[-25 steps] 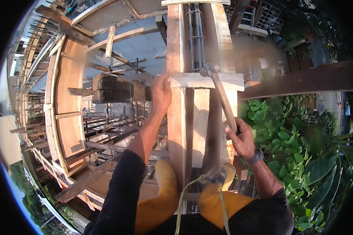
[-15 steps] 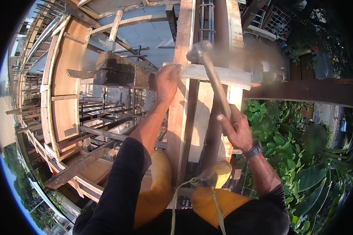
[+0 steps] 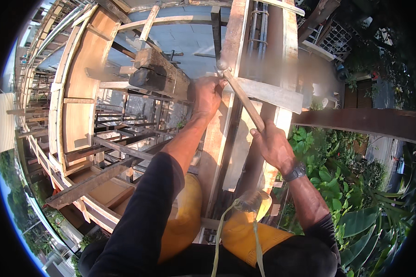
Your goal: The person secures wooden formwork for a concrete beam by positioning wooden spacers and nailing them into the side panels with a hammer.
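Note:
My right hand (image 3: 275,147) is wrapped round the wooden handle of a hammer (image 3: 246,100). The hammer's metal head is just above the fingertips of my left hand (image 3: 206,94). That hand is closed in a pinch at the left end of a short, pale wooden strip (image 3: 275,94); whatever sits between its fingers is hidden. The strip lies across two long form boards, the left board (image 3: 213,152) and the right board (image 3: 289,55), bridging the trough between them. Steel reinforcing bars (image 3: 259,30) run inside the trough at the far end.
A thick dark timber beam (image 3: 159,76) ends beside my left wrist. Past the right board, a brown beam (image 3: 356,123) extends over leafy plants (image 3: 323,171). Curved plywood formwork (image 3: 78,92) and timber framing are at left. My yellow boots (image 3: 187,198) are close to the boards.
The hammer head has come down and left, from above the strip's middle to beside my left fingers. The view has shifted slightly, and my left hand remains at the strip's end.

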Demonstrator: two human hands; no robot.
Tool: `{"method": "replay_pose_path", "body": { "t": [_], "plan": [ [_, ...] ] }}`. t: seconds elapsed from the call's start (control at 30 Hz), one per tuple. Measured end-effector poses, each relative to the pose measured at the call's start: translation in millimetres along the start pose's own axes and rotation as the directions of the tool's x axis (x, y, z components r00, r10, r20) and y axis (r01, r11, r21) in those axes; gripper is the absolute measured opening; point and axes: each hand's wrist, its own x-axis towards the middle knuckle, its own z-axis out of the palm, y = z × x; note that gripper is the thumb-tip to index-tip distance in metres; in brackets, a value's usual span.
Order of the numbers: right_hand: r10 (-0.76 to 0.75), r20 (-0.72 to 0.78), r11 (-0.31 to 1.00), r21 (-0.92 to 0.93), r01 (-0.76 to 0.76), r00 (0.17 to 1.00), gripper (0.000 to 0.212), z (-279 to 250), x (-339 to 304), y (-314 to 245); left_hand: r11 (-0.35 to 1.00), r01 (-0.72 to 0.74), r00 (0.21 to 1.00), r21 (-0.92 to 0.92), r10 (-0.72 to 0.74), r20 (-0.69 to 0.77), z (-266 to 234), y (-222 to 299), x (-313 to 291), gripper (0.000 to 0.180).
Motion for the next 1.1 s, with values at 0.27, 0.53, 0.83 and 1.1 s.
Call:
{"method": "replay_pose_path", "body": {
  "t": [0.27,0.53,0.83,1.1],
  "plan": [
    [0.044,0.000,0.996,-0.078,-0.044,0.999,0.033,-5,0,-11,0.994,-0.010,0.999,-0.110,0.005,-0.047,1,5,-1,0.009],
    [0.075,-0.064,0.994,0.087,-0.069,0.995,0.038,-24,-17,-16,0.974,0.211,0.972,0.079,-0.200,-0.123,0,-8,-10,0.042],
    [0.047,-0.048,0.996,0.078,-0.043,0.998,0.044,-16,-17,-13,0.469,0.833,0.545,-0.293,-0.785,0.295,21,-65,-21,0.083],
    [-0.075,-0.163,0.980,0.173,0.103,0.984,0.034,-10,-15,-33,0.242,0.822,0.495,-0.516,-0.751,0.436,35,-79,-23,0.083]
  ]
}}
